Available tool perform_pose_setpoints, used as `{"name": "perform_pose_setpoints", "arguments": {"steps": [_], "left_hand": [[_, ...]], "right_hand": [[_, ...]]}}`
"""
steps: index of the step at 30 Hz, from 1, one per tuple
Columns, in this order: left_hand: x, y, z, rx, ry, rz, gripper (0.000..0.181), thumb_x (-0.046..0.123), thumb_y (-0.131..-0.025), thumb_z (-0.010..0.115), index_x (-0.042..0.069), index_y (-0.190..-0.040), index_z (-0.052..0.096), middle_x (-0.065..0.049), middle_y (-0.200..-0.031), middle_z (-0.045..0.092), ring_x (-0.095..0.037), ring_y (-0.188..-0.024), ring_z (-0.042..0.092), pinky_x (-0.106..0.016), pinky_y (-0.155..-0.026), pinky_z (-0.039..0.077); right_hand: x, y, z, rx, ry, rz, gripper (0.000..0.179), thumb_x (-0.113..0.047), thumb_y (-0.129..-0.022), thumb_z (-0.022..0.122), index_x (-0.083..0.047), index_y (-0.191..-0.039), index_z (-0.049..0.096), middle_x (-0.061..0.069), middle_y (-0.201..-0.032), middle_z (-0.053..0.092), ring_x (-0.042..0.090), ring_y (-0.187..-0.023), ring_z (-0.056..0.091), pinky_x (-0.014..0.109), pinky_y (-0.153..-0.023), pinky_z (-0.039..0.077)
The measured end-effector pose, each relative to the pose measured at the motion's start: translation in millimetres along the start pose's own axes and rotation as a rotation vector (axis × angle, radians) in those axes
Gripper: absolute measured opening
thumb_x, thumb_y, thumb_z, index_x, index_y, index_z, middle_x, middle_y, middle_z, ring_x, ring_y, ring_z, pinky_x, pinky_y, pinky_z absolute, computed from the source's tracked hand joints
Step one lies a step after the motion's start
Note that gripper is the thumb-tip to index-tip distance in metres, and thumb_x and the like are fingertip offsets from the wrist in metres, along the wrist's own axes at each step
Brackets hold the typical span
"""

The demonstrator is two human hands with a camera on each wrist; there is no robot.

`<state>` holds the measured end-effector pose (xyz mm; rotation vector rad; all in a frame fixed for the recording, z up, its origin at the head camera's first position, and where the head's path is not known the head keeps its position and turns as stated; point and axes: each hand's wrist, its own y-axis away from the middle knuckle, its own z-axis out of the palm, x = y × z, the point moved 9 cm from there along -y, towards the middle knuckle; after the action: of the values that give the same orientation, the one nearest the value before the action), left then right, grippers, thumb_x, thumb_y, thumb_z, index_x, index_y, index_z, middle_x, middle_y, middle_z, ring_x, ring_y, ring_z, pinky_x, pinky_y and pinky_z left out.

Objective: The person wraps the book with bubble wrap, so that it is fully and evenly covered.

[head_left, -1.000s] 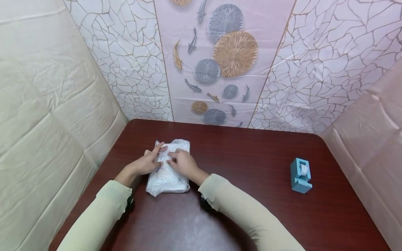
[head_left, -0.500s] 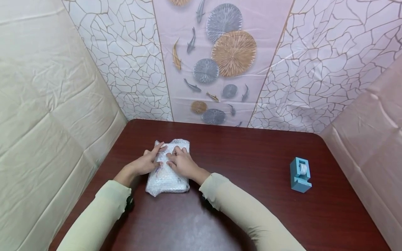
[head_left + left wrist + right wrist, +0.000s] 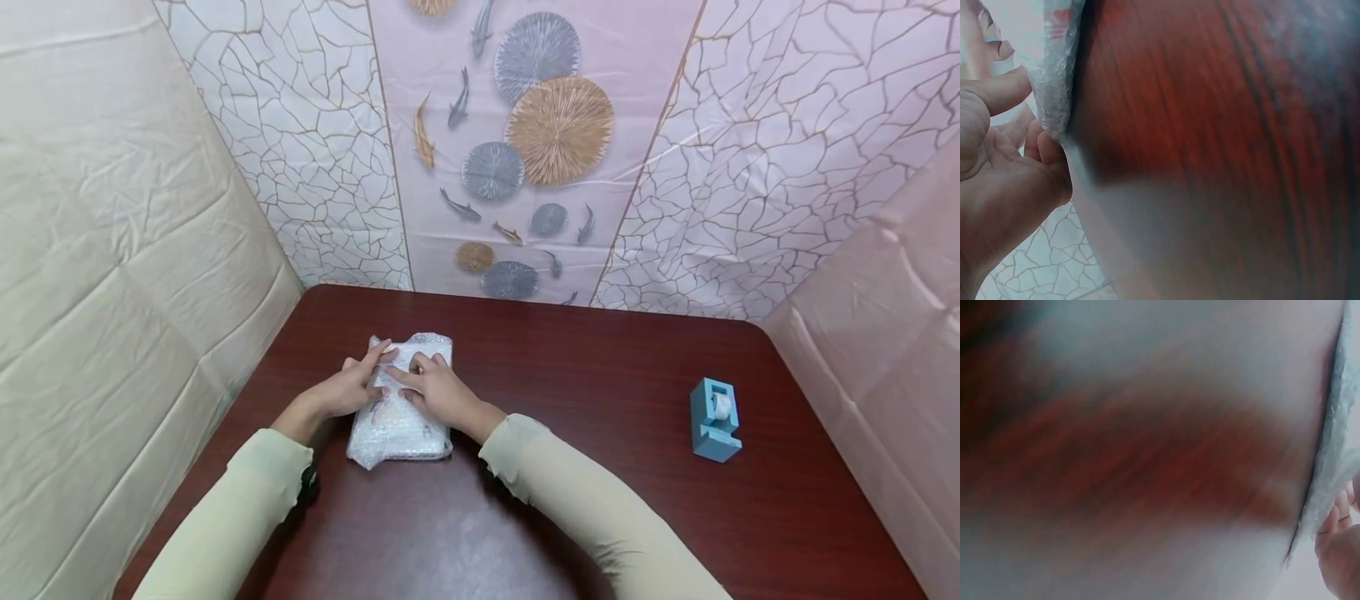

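A flat rectangular package in bubble wrap [image 3: 405, 433] lies on the left part of the dark red-brown table in the head view. Across its left side my left hand [image 3: 341, 392] rests, index finger and thumb stretched over the top. In the left wrist view that thumb [image 3: 1007, 90] lies against the wrap, and other fingers bend beside the package edge [image 3: 1057, 81]. From the right, my right hand [image 3: 442, 396] presses on the upper middle of the wrap, its index finger reaching toward the left hand. Only part of the right hand [image 3: 1340, 556] shows in the right wrist view, beside the wrap's edge [image 3: 1329, 437].
A blue tape dispenser [image 3: 708, 437] holding a roll of clear tape [image 3: 722, 407] stands on the right side of the table [image 3: 585, 392]. Patterned cloth [image 3: 555, 217] hangs behind the table, and pale padded panels [image 3: 135, 333] border both sides.
My right hand shifts slightly over the wrap, and its index finger now stretches further left. My left hand and the package stay in place.
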<state>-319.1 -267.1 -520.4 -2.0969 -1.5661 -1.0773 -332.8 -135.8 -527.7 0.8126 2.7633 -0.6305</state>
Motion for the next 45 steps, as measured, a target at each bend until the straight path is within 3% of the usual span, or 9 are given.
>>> {"name": "perform_pose_setpoints", "arguments": {"steps": [4,10,22,25,28,31,36,40,45], "left_hand": [[-0.7,2.1,1.6,-0.007,0.001,-0.007,0.089,0.012,-0.112,0.062,0.008,-0.178,0.002,-0.005,-0.186,0.021,-0.043,-0.147,0.023,-0.073,-0.131,0.018],[-1.0,3.4,0.8,0.008,-0.018,-0.004,0.089,0.011,-0.111,0.062,0.008,-0.178,0.004,-0.005,-0.186,0.023,-0.038,-0.136,0.03,-0.068,-0.13,0.024],[1.1,2.8,-1.8,0.027,-0.031,0.0,0.083,0.011,-0.111,0.062,0.014,-0.178,0.012,-0.014,-0.182,0.029,-0.04,-0.133,0.032,-0.069,-0.124,0.031],[-0.8,4.0,0.5,0.035,-0.04,-0.014,0.069,0.012,-0.111,0.061,0.015,-0.17,0.026,-0.021,-0.176,0.034,-0.039,-0.132,0.032,-0.065,-0.119,0.036],[0.7,6.2,3.0,0.042,-0.065,-0.005,0.038,0.012,-0.112,0.061,0.011,-0.144,0.04,-0.022,-0.179,0.034,-0.038,-0.126,0.033,-0.058,-0.114,0.036],[4.3,9.5,4.3,0.051,-0.095,0.022,0.022,0.011,-0.112,0.061,0.012,-0.121,0.041,-0.018,-0.181,0.029,-0.035,-0.118,0.033,-0.052,-0.109,0.034],[4.4,10.0,1.3,0.113,-0.162,0.14,0.023,0.012,-0.108,0.067,0.015,-0.118,0.046,-0.023,-0.176,0.039,-0.037,-0.112,0.04,-0.053,-0.1,0.042],[-23.1,-7.8,2.5,0.222,-0.28,0.288,0.029,0.017,-0.105,0.072,0.02,-0.124,0.05,-0.023,-0.158,0.063,-0.043,-0.111,0.052,-0.052,-0.096,0.047],[-45.3,-25.7,5.0,0.308,-0.393,0.349,0.044,0.014,-0.099,0.08,0.015,-0.137,0.059,-0.005,-0.121,0.08,-0.036,-0.106,0.064,-0.053,-0.098,0.048]], "right_hand": [[-10,3.2,-8,-0.003,0.036,-0.05,0.052,-0.027,-0.11,0.071,-0.032,-0.16,0.06,0.005,-0.113,0.063,0.02,-0.087,0.046,0.041,-0.083,0.043],[17,-1.1,32,0.061,0.164,-0.162,0.037,-0.034,-0.114,0.063,-0.04,-0.15,0.07,-0.004,-0.108,0.057,0.016,-0.083,0.039,0.03,-0.076,0.034],[24,-8.1,42,-0.055,0.229,-0.079,0.042,-0.042,-0.117,0.052,-0.034,-0.157,0.064,-0.004,-0.117,0.052,0.019,-0.091,0.039,0.029,-0.078,0.033],[25,-6.5,47,-0.08,0.225,-0.061,0.044,-0.043,-0.118,0.049,-0.035,-0.159,0.061,-0.005,-0.118,0.051,0.02,-0.091,0.038,0.03,-0.078,0.032],[24,-4.6,49,-0.092,0.214,-0.052,0.045,-0.043,-0.118,0.048,-0.034,-0.161,0.059,-0.005,-0.117,0.05,0.02,-0.091,0.037,0.03,-0.078,0.03],[21,-3.1,48,-0.077,0.215,-0.054,0.045,-0.042,-0.118,0.049,-0.033,-0.161,0.06,-0.005,-0.116,0.051,0.019,-0.091,0.037,0.03,-0.078,0.03],[20,-2.1,45,-0.071,0.2,-0.044,0.044,-0.041,-0.118,0.049,-0.031,-0.16,0.061,-0.004,-0.118,0.052,0.018,-0.09,0.036,0.03,-0.078,0.029],[21,-2.3,43,-0.063,0.196,-0.046,0.045,-0.04,-0.118,0.051,-0.03,-0.16,0.061,-0.003,-0.119,0.051,0.017,-0.092,0.037,0.032,-0.082,0.03],[20,-2.2,36,-0.011,0.157,-0.061,0.045,-0.037,-0.116,0.056,-0.021,-0.158,0.064,0.0,-0.12,0.056,0.019,-0.094,0.042,0.036,-0.085,0.036]]}}
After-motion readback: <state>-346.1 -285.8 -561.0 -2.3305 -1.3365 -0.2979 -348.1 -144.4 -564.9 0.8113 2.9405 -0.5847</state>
